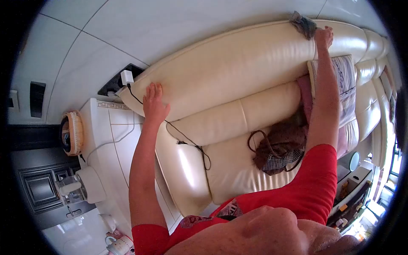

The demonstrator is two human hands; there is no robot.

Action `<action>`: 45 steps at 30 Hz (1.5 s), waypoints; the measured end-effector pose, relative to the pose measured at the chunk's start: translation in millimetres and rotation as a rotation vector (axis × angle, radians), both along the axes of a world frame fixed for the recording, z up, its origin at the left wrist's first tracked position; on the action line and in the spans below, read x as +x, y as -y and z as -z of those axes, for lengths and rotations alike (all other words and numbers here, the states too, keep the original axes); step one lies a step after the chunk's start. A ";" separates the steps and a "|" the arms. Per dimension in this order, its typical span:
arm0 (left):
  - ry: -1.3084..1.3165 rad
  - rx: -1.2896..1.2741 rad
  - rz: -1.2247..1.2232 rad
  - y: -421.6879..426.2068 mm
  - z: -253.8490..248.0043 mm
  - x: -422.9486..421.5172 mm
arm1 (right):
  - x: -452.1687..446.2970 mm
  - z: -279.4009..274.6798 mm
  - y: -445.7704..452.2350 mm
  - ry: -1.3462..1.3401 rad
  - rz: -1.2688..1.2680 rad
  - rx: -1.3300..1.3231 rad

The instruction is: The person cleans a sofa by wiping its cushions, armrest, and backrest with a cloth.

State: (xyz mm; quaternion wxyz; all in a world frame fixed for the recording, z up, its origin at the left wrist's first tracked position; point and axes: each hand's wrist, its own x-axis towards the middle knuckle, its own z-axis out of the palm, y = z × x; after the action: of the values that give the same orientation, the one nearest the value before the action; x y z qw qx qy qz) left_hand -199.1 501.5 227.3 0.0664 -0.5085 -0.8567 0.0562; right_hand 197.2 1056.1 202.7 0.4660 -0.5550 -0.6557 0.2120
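My left hand (155,103) lies flat with its fingers apart on the cream leather backrest (229,63) of a sofa, near its left end. At the top right, my right hand (324,38) is closed on a crumpled grey cloth (303,25), which lies against the upper edge of the backrest. Below my right arm sits a patterned cushion (345,85). A brown bag (276,146) with loop handles and a checked part rests on the sofa seat.
A white charger (126,77) is plugged in beside my left hand, its black cable (204,155) trailing onto the seat. On the left, a white cabinet (100,127) carries a round woven basket (75,134) and a white appliance (90,185). A box of items (355,182) stands at right.
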 end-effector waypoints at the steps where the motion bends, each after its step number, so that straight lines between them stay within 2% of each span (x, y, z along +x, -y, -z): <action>1: -0.004 0.004 0.000 -1.1 0.0 -1.4 | -1.8 20.6 -23.1 0.102 0.232 0.439; 4: 0.030 -0.019 0.012 -1.9 2.6 -2.7 | -78.1 -9.6 82.5 0.776 0.093 0.498; 5: 0.032 0.012 0.040 -1.1 1.9 -1.4 | -85.7 -1.9 77.6 0.559 0.045 0.403; 7: 0.040 0.023 0.080 2.4 2.4 -3.0 | -88.3 12.7 61.8 0.518 -0.022 0.492; 9: 0.041 0.031 0.091 -0.2 7.7 -5.6 | -95.0 13.6 98.4 1.083 -0.004 0.623; 10: 0.050 0.033 0.104 -1.2 6.7 -3.4 | -108.3 19.0 120.9 0.953 -0.008 0.724; 11: 0.071 0.008 0.064 -3.2 2.4 -1.0 | -133.9 22.1 152.9 0.754 0.014 0.716; 12: 0.085 -0.016 0.020 -6.7 -2.4 2.1 | -164.0 27.7 188.4 0.369 -0.089 0.622; 13: 0.076 -0.015 0.026 -9.1 -7.2 5.4 | -189.3 18.4 234.8 0.478 -0.172 0.482; 14: 0.080 -0.024 0.006 -8.7 -11.9 9.5 | -209.5 12.2 278.5 0.413 -0.337 0.458; 16: 0.082 -0.051 -0.011 -6.0 -11.1 12.5 | -255.3 10.5 358.2 0.524 -0.474 0.471; 17: 0.068 -0.043 0.011 -2.2 -3.3 4.5 | -262.9 12.7 391.4 0.455 -0.588 0.623; 18: 0.053 -0.028 0.032 -2.1 1.5 -1.1 | -266.6 19.5 417.0 0.388 -0.752 0.634; 19: 0.047 -0.032 0.037 -2.3 2.8 -2.7 | -267.8 27.4 429.6 0.318 -0.915 0.645; 21: 0.059 -0.037 0.039 -1.5 1.3 -2.3 | -258.8 45.3 415.5 0.213 -0.893 0.712; 22: 0.056 -0.041 0.045 -0.5 -0.6 -1.5 | -251.3 51.9 402.8 0.115 -0.876 0.785; 24: 0.036 -0.028 0.045 0.6 -2.9 0.3 | -209.5 66.5 345.6 0.100 -0.770 0.672; 25: 0.038 -0.029 0.042 -0.9 -3.6 0.4 | -178.7 71.6 306.8 0.461 -0.480 0.814; 26: 0.027 -0.023 0.054 -1.0 -3.9 1.0 | -149.6 78.8 268.8 0.447 -0.327 0.746; 27: 0.017 -0.020 0.064 0.8 -2.1 1.7 | -114.1 81.0 227.0 0.613 -0.173 0.679; 28: 0.024 -0.025 0.059 2.0 0.7 1.0 | -80.7 75.4 189.8 0.618 -0.042 0.647; 29: 0.037 -0.007 0.060 1.7 3.8 -0.7 | -47.2 71.8 147.8 0.587 -0.016 0.574; 31: 0.046 0.012 0.057 -0.3 5.6 -5.4 | -13.3 59.9 102.9 0.441 0.195 0.563; 32: 0.079 0.022 0.090 -0.3 3.3 -6.7 | -9.3 53.8 85.7 0.435 0.302 0.527; 33: 0.112 0.031 0.122 -0.2 1.8 -8.0 | -16.5 53.0 75.7 0.433 0.298 0.521; 35: 0.101 0.050 0.128 1.3 3.1 -6.7 | -33.3 56.8 63.8 0.238 0.381 0.535; 36: 0.092 0.076 0.141 1.4 4.7 -5.0 | -46.5 54.1 81.2 0.517 0.251 0.553; 40: 0.079 0.059 0.109 -0.6 3.5 1.3 | -172.4 27.2 224.2 0.170 -0.022 0.495; 43: 0.046 0.034 0.059 -5.6 2.1 4.9 | -234.5 24.9 329.9 0.199 -0.280 0.400; 45: 0.052 0.037 0.054 -4.3 4.9 2.7 | -261.6 57.6 393.2 0.211 -0.623 0.427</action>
State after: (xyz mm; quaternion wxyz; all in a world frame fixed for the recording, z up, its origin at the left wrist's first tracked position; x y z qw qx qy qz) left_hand -196.4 505.8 222.4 0.0550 -0.5312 -0.8451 0.0255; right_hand -64.4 662.9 145.0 0.4143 -0.2388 -0.8664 0.1438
